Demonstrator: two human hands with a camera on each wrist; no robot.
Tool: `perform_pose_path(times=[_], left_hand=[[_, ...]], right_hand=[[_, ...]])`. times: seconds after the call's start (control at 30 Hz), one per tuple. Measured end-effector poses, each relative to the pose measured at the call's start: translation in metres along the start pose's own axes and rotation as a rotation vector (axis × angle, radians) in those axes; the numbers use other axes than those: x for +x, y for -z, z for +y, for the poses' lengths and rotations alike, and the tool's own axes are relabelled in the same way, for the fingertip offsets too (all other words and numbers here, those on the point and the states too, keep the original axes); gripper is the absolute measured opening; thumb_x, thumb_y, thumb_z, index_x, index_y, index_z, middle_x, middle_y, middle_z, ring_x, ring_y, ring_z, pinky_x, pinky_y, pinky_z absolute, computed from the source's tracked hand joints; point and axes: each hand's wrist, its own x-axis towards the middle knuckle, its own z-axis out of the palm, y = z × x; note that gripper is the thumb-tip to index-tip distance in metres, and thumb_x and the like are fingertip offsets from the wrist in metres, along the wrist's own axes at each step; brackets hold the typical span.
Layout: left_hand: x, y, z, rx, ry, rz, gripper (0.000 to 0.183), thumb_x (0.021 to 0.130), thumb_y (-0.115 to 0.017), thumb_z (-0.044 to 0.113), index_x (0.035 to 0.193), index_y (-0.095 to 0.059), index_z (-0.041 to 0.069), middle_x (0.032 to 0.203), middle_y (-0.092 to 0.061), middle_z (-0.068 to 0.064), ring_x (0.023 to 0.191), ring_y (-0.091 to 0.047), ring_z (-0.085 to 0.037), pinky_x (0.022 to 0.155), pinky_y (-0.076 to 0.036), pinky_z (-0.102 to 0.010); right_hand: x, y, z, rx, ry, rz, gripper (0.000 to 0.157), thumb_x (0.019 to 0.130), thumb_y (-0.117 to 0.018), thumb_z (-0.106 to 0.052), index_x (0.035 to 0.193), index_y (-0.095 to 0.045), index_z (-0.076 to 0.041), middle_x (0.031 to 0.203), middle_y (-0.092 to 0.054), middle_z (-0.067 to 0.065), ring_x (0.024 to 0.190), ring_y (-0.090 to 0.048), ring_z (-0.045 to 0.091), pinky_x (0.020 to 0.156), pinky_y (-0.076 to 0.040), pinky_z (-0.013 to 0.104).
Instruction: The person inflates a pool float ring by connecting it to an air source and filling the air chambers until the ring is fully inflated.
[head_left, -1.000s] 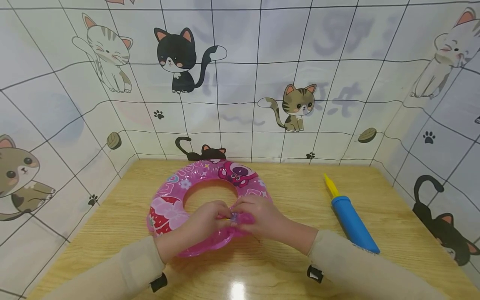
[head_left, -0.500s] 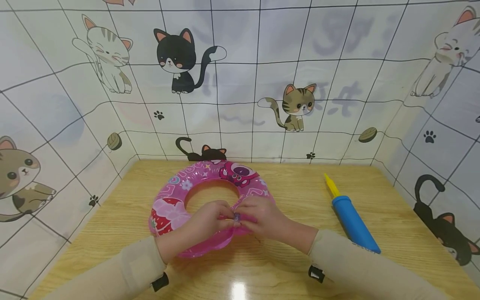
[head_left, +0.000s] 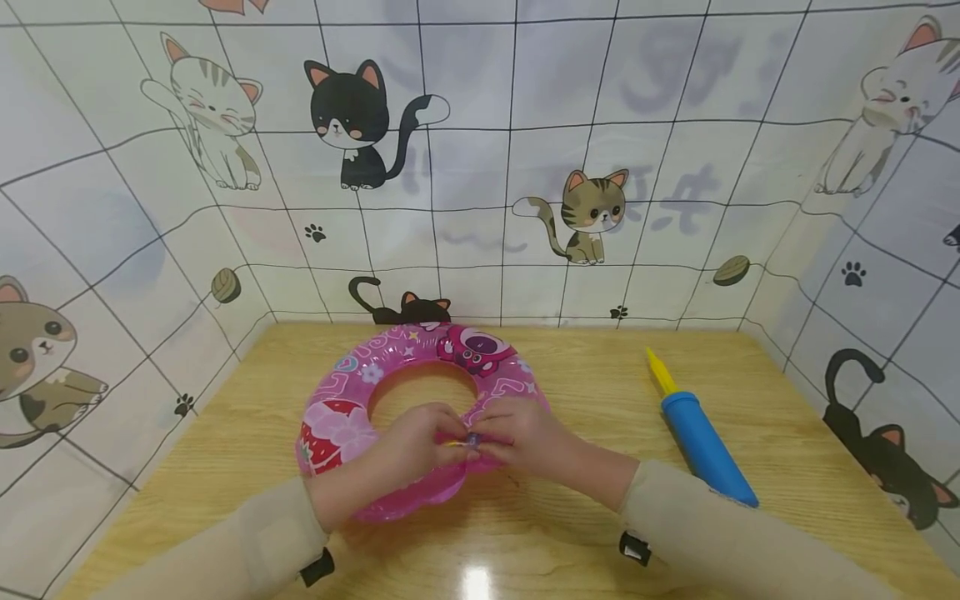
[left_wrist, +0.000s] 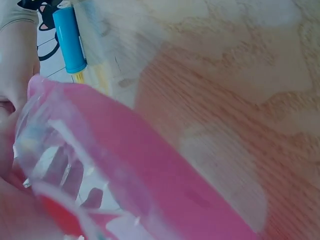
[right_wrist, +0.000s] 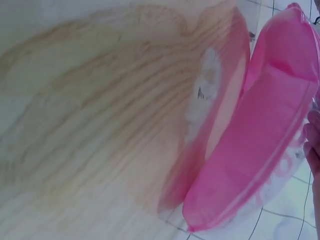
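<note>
A pink inflatable swim ring (head_left: 333,429), printed with strawberries and a cartoon bear, lies on the table with its near side slightly raised and creased. At that near side the left hand (head_left: 427,437) and the right hand (head_left: 525,437) meet, fingertips nearly together. Between them shows a small clear bluish valve (head_left: 473,439), which both hands pinch with thumb and fingers. A bit of yellow peeks out by the left fingertips. In the left wrist view the ring's pink underside (left_wrist: 150,165) fills the middle; the right wrist view shows its rounded side (right_wrist: 260,130).
A blue hand pump (head_left: 708,446) with a yellow nozzle lies to the right on the wood-grain table (head_left: 600,375). Walls of cat-printed sheeting (head_left: 480,167) stand behind and on both sides. The ring's far edge lies near the back wall.
The swim ring's near side has shifted slightly right. The bluish valve shows more plainly between the fingertips, and the fingers have moved only a little. The pump has stayed put.
</note>
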Motion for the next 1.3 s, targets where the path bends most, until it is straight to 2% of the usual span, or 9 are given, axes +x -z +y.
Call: perform_pose_path(times=[0.1,0.27,0.4,0.57,0.63,0.7,0.9,1.1,1.3], left_hand=[[-0.003,0.002,-0.001,-0.005,0.017,-0.035,0.029,0.082,-0.081,0.026,0.108,-0.075,0.013,0.098,-0.067,0.007,0.097,-0.063,-0.015,0.091,-0.051,-0.036],[-0.007,0.004,-0.006,-0.021,0.036,-0.101,0.042,0.083,-0.080,0.026,0.122,-0.069,0.016,0.114,-0.066,0.005,0.111,-0.059,-0.018,0.097,-0.048,-0.039],[-0.013,0.004,-0.012,0.010,0.081,-0.117,0.049,0.082,-0.080,0.032,0.127,-0.065,0.018,0.122,-0.063,0.004,0.118,-0.055,-0.022,0.098,-0.047,-0.043],[-0.020,0.006,-0.019,0.144,0.105,-0.139,0.073,0.075,-0.085,0.039,0.138,-0.055,0.019,0.135,-0.055,-0.005,0.126,-0.048,-0.032,0.103,-0.039,-0.055],[-0.022,0.006,-0.022,0.172,0.100,-0.162,0.081,0.072,-0.086,0.040,0.142,-0.050,0.019,0.138,-0.053,-0.008,0.128,-0.046,-0.035,0.105,-0.033,-0.060],[-0.023,0.005,-0.025,0.174,0.106,-0.189,0.087,0.071,-0.086,0.042,0.145,-0.046,0.020,0.140,-0.051,-0.009,0.130,-0.044,-0.037,0.107,-0.027,-0.063],[-0.024,0.002,-0.031,0.109,0.108,-0.264,0.091,0.071,-0.084,0.047,0.147,-0.042,0.021,0.146,-0.046,-0.006,0.135,-0.039,-0.034,0.111,-0.015,-0.064],[-0.024,0.002,-0.038,0.179,0.020,-0.240,0.089,0.071,-0.083,0.052,0.144,-0.046,0.020,0.143,-0.048,-0.005,0.133,-0.042,-0.031,0.110,-0.019,-0.065],[-0.024,0.009,-0.040,0.194,0.030,-0.227,0.082,0.073,-0.083,0.047,0.142,-0.049,0.019,0.146,-0.045,-0.006,0.136,-0.038,-0.032,0.109,-0.028,-0.059]], right_hand=[[-0.002,0.005,0.000,0.009,-0.053,-0.052,0.029,0.070,-0.088,-0.015,0.095,-0.077,-0.005,0.092,-0.071,0.002,0.089,-0.066,0.014,0.084,-0.051,0.020],[-0.007,0.013,-0.001,-0.008,-0.195,-0.220,0.032,0.073,-0.086,-0.025,0.099,-0.075,-0.009,0.101,-0.068,-0.001,0.098,-0.062,0.014,0.091,-0.049,0.026],[-0.011,0.015,0.000,-0.007,-0.337,-0.357,0.050,0.077,-0.082,-0.039,0.115,-0.070,-0.009,0.119,-0.063,0.003,0.114,-0.056,0.020,0.100,-0.045,0.038],[-0.017,0.016,0.005,-0.039,-0.488,-0.535,0.082,0.078,-0.072,-0.060,0.143,-0.049,-0.015,0.151,-0.040,0.006,0.141,-0.029,0.031,0.114,-0.017,0.056],[-0.020,0.015,0.008,-0.066,-0.497,-0.593,0.088,0.077,-0.070,-0.063,0.149,-0.042,-0.019,0.157,-0.030,0.005,0.145,-0.019,0.034,0.114,-0.008,0.059],[-0.022,0.015,0.012,-0.083,-0.495,-0.640,0.089,0.078,-0.069,-0.063,0.151,-0.038,-0.023,0.159,-0.025,0.004,0.146,-0.014,0.034,0.114,-0.007,0.060],[-0.031,0.015,0.023,-0.059,-0.478,-0.703,0.086,0.079,-0.066,-0.065,0.151,-0.037,-0.027,0.160,-0.023,0.000,0.147,-0.012,0.031,0.113,-0.004,0.062],[-0.044,0.026,0.036,-0.069,-0.453,-0.697,0.084,0.079,-0.066,-0.065,0.149,-0.042,-0.023,0.158,-0.029,0.003,0.146,-0.016,0.034,0.112,-0.009,0.064],[-0.057,0.043,0.048,-0.054,-0.493,-0.733,0.081,0.080,-0.073,-0.055,0.149,-0.042,-0.023,0.158,-0.029,0.005,0.145,-0.016,0.035,0.111,-0.015,0.064]])
